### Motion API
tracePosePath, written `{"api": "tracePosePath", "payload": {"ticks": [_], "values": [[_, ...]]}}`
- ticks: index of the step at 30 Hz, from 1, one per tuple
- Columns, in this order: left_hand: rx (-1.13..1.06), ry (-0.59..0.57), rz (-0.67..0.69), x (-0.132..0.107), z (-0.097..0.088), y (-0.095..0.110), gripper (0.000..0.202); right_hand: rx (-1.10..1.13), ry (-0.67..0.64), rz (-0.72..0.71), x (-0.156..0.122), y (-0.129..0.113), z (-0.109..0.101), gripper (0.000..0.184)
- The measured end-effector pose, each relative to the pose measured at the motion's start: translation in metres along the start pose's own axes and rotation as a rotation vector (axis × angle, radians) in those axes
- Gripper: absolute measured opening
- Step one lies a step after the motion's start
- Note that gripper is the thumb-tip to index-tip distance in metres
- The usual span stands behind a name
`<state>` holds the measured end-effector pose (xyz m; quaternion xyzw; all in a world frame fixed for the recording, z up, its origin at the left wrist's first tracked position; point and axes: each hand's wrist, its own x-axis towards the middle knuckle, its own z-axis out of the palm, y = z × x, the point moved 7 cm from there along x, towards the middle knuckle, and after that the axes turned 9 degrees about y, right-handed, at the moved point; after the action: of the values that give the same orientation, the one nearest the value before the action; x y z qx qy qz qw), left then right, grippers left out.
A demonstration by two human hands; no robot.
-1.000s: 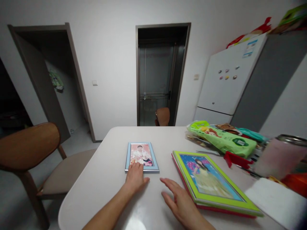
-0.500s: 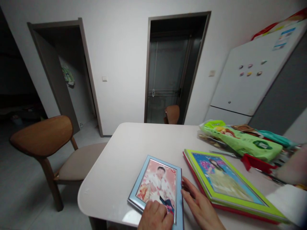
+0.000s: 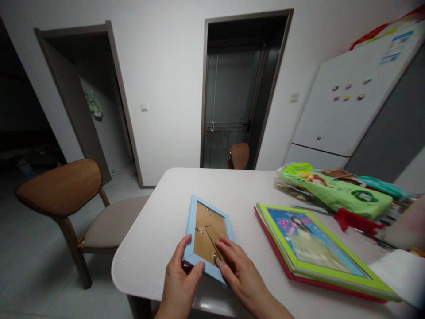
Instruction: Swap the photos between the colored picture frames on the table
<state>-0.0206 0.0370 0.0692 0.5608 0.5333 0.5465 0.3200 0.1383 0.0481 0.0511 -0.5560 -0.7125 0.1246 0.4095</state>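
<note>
A light blue photo frame (image 3: 190, 256) is tilted near the front of the table, its brown backing board (image 3: 202, 241) facing up. Small metal clips and a thin wire stand show on that board. My left hand (image 3: 181, 270) grips the frame's near left corner, thumb on the near edge and fingers along the left side. Across the lower right part of the back lies my right hand (image 3: 241, 272), its fingers curled on the board and the thumb by the near clip (image 3: 215, 257). The frame's right edge is partly hidden under this hand.
Right of my hands, a green-bordered picture (image 3: 312, 248) lies on a red-edged stack. Behind it are a green packet (image 3: 345, 190), a red-handled item (image 3: 358, 223) and a white sheet (image 3: 403, 270). A wooden chair (image 3: 59, 186) stands left of the white table (image 3: 149, 239).
The photo frame has been turned over from its picture side to its back. My left hand has moved left to its corner, and my right hand now lies over the back.
</note>
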Motion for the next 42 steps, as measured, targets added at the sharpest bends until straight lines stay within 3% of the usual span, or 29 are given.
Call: {"api": "tracePosePath", "payload": {"ticks": [5,14,20,24,26,30,34,37,42], "values": [[0.315,-0.089,0.126,-0.009,-0.006,-0.029,0.049,-0.147,-0.112,-0.035,-0.006,0.009,0.007,0.036],[0.705,-0.187,0.384,-0.022,0.008,-0.045,0.048,-0.184,-0.218,-0.014,-0.006,0.010,0.009,0.035],[0.710,-0.212,0.448,-0.020,0.009,-0.044,0.049,-0.146,-0.274,-0.078,-0.001,0.005,0.007,0.031],[0.591,-0.391,0.524,-0.017,0.022,-0.026,0.037,-0.082,-0.370,-0.234,0.003,-0.012,0.013,0.021],[0.583,-0.451,0.509,-0.015,0.026,-0.021,0.030,-0.082,-0.348,-0.251,0.004,-0.017,0.016,0.017],[0.578,-0.445,0.483,-0.012,0.027,-0.016,0.027,-0.096,-0.288,-0.223,0.006,-0.015,0.015,0.016],[0.545,-0.428,0.498,-0.013,0.025,-0.018,0.029,-0.193,-0.178,-0.086,0.016,0.016,0.000,0.028],[0.541,-0.447,0.493,-0.014,0.026,-0.022,0.033,-0.346,-0.125,-0.009,0.026,0.040,-0.010,0.026],[0.557,-0.463,0.450,-0.015,0.028,-0.027,0.035,-0.397,-0.086,-0.002,0.035,0.048,-0.010,0.023]]}}
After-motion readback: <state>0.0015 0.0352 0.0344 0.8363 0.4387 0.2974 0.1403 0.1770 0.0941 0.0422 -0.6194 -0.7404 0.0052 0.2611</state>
